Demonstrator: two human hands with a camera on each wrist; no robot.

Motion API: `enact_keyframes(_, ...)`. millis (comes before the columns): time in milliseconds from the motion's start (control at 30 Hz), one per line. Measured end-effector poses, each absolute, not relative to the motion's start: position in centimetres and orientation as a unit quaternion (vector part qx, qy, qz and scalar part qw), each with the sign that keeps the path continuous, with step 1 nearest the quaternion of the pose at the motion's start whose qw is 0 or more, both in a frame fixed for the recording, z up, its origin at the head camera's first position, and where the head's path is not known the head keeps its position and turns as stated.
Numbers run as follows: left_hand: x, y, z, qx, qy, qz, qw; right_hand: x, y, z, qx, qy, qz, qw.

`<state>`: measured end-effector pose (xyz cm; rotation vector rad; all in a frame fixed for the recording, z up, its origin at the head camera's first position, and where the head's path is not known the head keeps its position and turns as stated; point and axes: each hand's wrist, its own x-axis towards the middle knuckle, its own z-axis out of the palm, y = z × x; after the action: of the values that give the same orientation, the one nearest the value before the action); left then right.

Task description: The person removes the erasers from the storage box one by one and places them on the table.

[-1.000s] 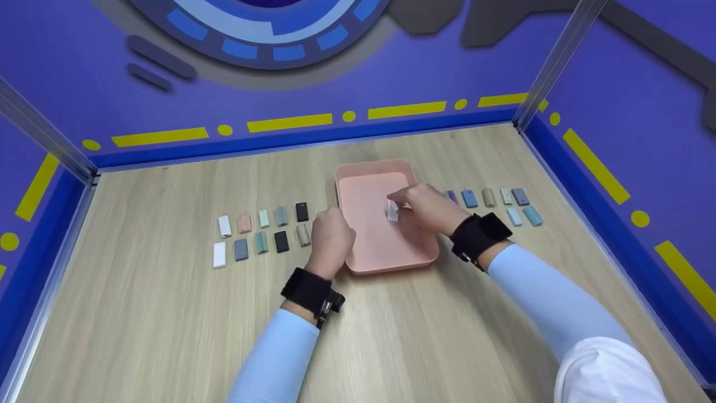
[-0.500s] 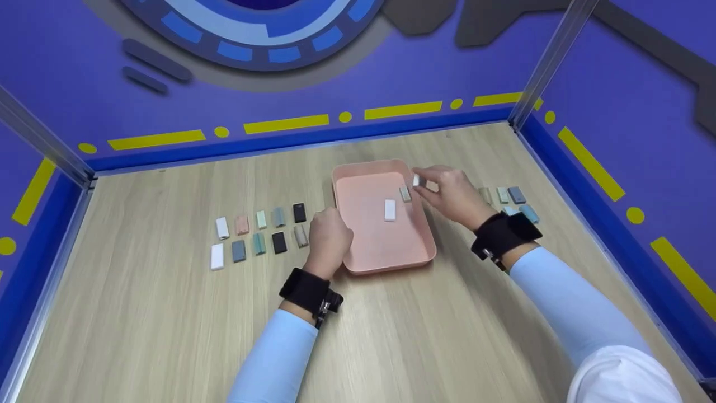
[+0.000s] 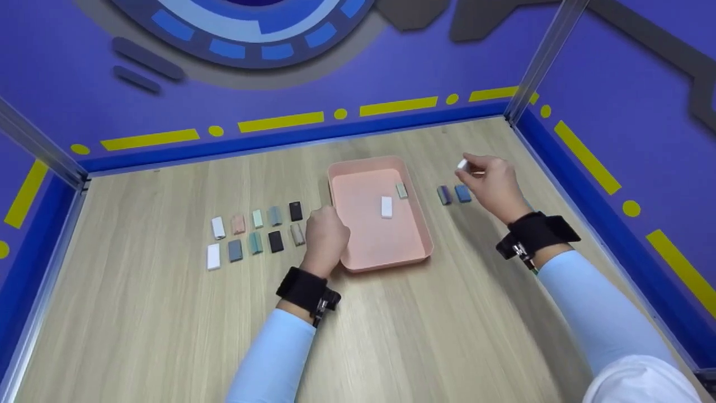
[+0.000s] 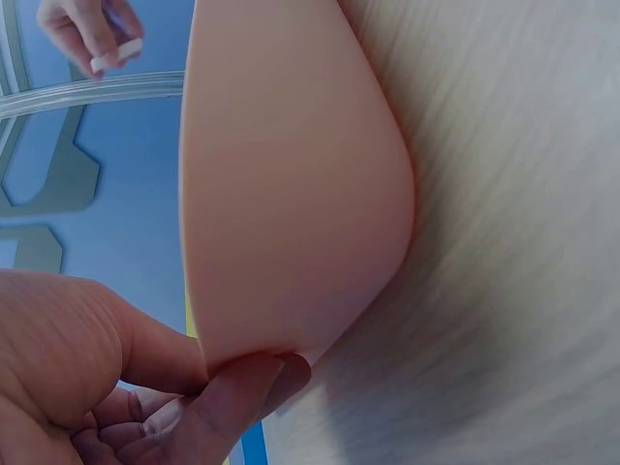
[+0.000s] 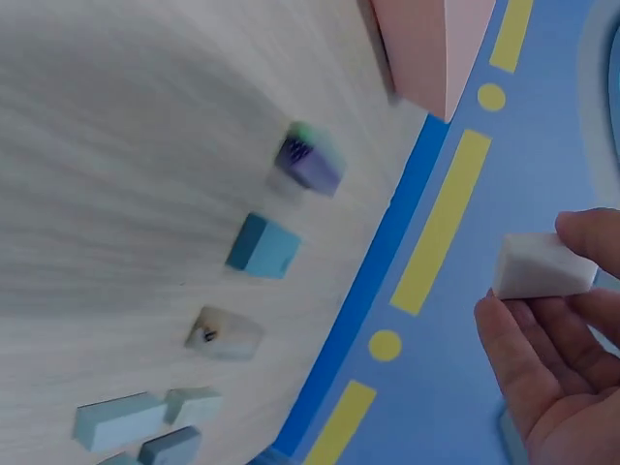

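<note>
My left hand (image 3: 326, 238) pinches the left wall of a shallow pink tray (image 3: 363, 240); in the left wrist view, thumb and fingers grip that wall (image 4: 300, 184) at one end. Inside the tray lie a white block (image 3: 386, 207) and a small pale green block (image 3: 401, 190). To the right of the tray, my right hand (image 3: 499, 187) holds another small white block (image 3: 462, 165) above the table. The right wrist view shows this white block (image 5: 542, 269) between thumb and fingertips. Below that hand rest a purple-striped block (image 3: 444, 195) and a blue block (image 3: 462, 193).
Left of the tray, several small blocks lie in two rows, among them a black block (image 3: 295, 211) and a white block (image 3: 213, 257). A tan block (image 5: 225, 334) and pale blue block (image 5: 121, 419) show in the right wrist view. Purple walls (image 3: 291, 84) enclose the table.
My right hand has lifted a white block from the tray and carried it right, over the tray's edge. The left hand keeps its grip on the tray.
</note>
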<state>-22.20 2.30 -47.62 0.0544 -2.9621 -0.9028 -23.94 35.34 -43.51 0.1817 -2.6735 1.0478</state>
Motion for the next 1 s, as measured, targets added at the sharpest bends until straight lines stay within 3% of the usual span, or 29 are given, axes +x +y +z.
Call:
enact_keyframes(467,-22.2,2.4,-47.7,0.007,-0.956,-0.290,0.035,-22.6,39.3,-46.1,-0.081,-0.950,0.288,0.087)
enact_keyframes(1000,-22.3,2.4,-47.8,0.011,-0.958,-0.283,0.040,-21.9,39.8,-48.3,-0.090,-0.964,0.243,0.059)
